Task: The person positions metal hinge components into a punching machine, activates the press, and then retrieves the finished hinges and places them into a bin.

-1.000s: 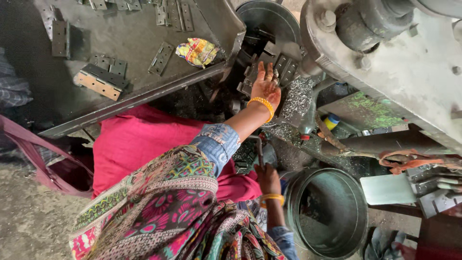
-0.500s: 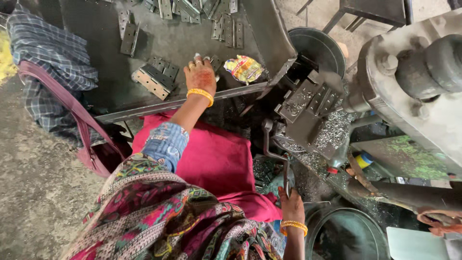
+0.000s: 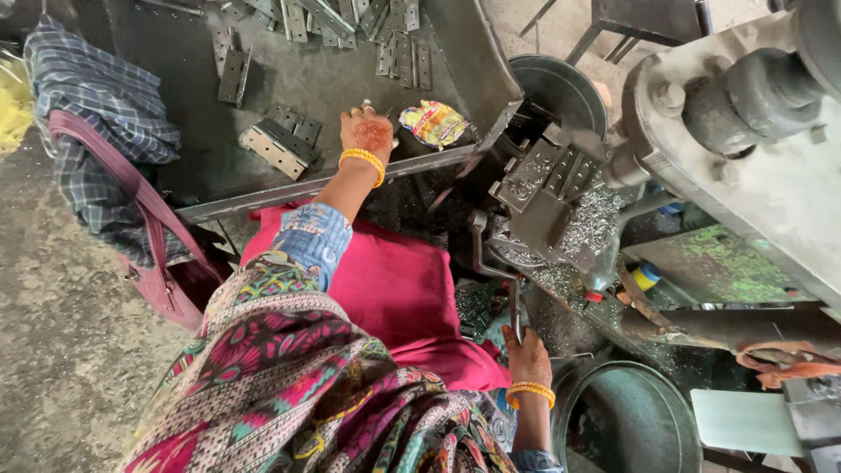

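Head view is showing the left hand (image 3: 368,133) reaching into a dark metal tray (image 3: 289,88), fingers curling down among flat metal hinges (image 3: 280,144) that are lying scattered across it; whether it is gripping one I cannot tell. A crumpled yellow wrapper (image 3: 435,123) is sitting just beside that hand. The right hand (image 3: 526,357) is closing around a bent metal lever (image 3: 501,273) of the press machine (image 3: 561,206), well apart from the tray.

A grey metal hinge plate (image 3: 378,112) lies in the dark steel tray (image 3: 289,83) near its front edge, mostly hidden under the left hand (image 3: 368,131). The bent steel lever handle (image 3: 504,280) stands upright beside the press, its lower end gripped in the right hand (image 3: 526,357).
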